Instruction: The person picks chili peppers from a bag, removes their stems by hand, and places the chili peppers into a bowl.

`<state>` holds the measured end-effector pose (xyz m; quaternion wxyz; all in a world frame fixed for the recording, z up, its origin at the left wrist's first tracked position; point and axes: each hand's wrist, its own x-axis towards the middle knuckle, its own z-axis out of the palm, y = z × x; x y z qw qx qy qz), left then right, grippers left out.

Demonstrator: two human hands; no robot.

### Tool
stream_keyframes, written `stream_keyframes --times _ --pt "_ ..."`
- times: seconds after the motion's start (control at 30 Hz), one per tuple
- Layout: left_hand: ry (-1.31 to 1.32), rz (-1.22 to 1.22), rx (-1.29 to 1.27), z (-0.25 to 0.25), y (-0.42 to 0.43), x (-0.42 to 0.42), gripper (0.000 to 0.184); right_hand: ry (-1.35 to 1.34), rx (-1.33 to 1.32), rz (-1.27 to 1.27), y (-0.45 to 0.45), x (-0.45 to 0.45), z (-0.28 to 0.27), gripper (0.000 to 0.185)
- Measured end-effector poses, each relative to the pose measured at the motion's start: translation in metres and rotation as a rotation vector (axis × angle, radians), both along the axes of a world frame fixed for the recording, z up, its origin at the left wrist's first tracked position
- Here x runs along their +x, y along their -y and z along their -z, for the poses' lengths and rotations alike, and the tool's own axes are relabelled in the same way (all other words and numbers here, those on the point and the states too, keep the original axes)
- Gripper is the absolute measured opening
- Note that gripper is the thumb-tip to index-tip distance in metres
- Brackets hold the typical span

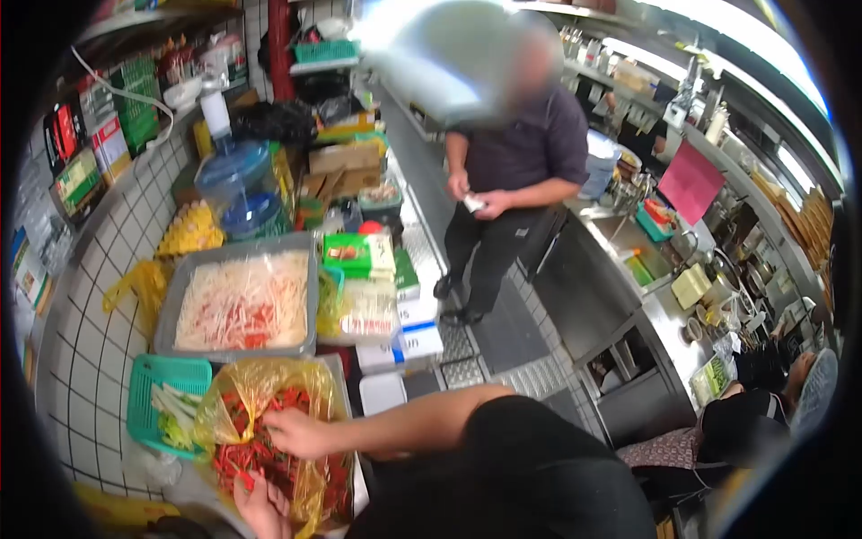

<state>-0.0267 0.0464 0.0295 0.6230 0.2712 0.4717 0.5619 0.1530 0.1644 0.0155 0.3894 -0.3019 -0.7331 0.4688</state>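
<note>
A yellow translucent plastic bag (235,382), full of red chili peppers (292,476), lies spread at the lower left. My right hand (298,435) reaches in from the right over the bag, its fingers closed among the peppers and a fold of plastic; what they pinch is hidden. Lower down, at the near edge of the bag, my left hand (260,508) has fingers and thumb closed on a red chili pepper (249,481). Beside the bag stands a green basket (144,382) with scallions (175,413) in it.
A grey tub (310,260) of pale shredded food lies beyond the bag. Boxes and packages (359,256) crowd its right side. Another person (516,148) stands in the aisle holding something white. A steel counter (620,310) lines the right, with another person at lower right.
</note>
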Motion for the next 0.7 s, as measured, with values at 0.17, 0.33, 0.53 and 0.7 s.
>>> stream_keyframes --times 0.17,0.33,0.53,0.7 --pt "-0.023 -0.072 -0.003 -0.006 -0.001 0.023 0.006 -0.369 -0.508 -0.228 0.009 -0.021 0.008 0.011" --pt "-0.198 0.041 -0.085 -0.004 0.002 0.017 0.005 -0.263 -0.304 -0.247 0.024 -0.018 -0.006 0.016" --pt "-0.210 -0.021 -0.035 -0.002 0.002 0.019 0.010 -0.056 -0.076 -0.201 0.021 -0.015 -0.013 0.020" --pt "-0.160 -0.074 0.039 0.024 -0.004 0.016 0.006 0.037 0.106 -0.212 0.020 -0.015 -0.013 0.020"
